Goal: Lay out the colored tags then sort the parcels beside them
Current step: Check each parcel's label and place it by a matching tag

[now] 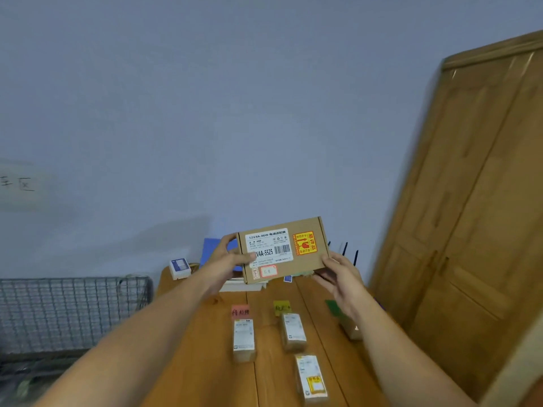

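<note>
Now the left hand (pixel 232 257) grips the left edge of a box (pixel 283 250), thumb on the front, and the right hand (pixel 340 274) pinches its lower right corner. They hold it up above the bench (pixel 199 348), label side facing the person, likely so the stickers can be read. Down below lie a pink tag (pixel 240 311), a yellow tag (pixel 282 307) and a green tag (pixel 333 307) in a row. Small parcels (pixel 244 339) sit near each tag, so the sorting looks partly done.
</note>
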### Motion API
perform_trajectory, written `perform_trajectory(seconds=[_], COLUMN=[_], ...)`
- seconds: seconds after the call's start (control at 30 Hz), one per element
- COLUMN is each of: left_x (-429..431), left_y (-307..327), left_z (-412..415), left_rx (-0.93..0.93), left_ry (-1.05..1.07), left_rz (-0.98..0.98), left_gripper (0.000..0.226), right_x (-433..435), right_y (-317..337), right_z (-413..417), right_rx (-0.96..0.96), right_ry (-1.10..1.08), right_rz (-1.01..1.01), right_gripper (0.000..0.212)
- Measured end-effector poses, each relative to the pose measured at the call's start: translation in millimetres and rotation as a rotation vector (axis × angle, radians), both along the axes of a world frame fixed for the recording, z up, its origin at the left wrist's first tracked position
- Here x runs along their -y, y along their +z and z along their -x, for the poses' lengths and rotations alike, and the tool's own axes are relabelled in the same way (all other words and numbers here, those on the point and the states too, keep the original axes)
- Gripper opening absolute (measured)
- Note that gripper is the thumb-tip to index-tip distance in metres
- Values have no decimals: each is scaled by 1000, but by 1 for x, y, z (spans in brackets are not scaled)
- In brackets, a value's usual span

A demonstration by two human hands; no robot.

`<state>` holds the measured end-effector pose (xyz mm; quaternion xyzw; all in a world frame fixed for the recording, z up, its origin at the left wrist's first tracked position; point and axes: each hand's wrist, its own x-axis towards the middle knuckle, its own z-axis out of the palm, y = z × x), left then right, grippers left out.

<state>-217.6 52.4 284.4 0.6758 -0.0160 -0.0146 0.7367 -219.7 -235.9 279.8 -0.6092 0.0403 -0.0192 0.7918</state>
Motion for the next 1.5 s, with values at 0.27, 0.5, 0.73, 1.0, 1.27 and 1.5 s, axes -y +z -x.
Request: perform_trajectory(seconds=[0.27,0.5,0.73,1.0,1.27,1.5], left_x=[94,251,393,480,575,638], left_y=[8,1,-16,-46,-86,-137], left_z=[-15,-21,-38,-112,-175,-226], left_rx=[67,97,104,68,17,-28], left_ry=[81,334,290,273,158,170], left_rz=[78,67,22,-161,-138,-224], left_gripper=[63,37,38,65,26,33], right_x=[99,240,358,451,546,600], right_y=[2,-4,-15,-66,-93,-133], right_z=[-5,-16,-50,-109,-159,-221], right_rx=[31,45,51,9,-109,-198], right_ry=[73,72,-31,-149,-233,-180], right_rz=[84,186,211,204,279,358], right_gripper=[39,32,28,29,26,18])
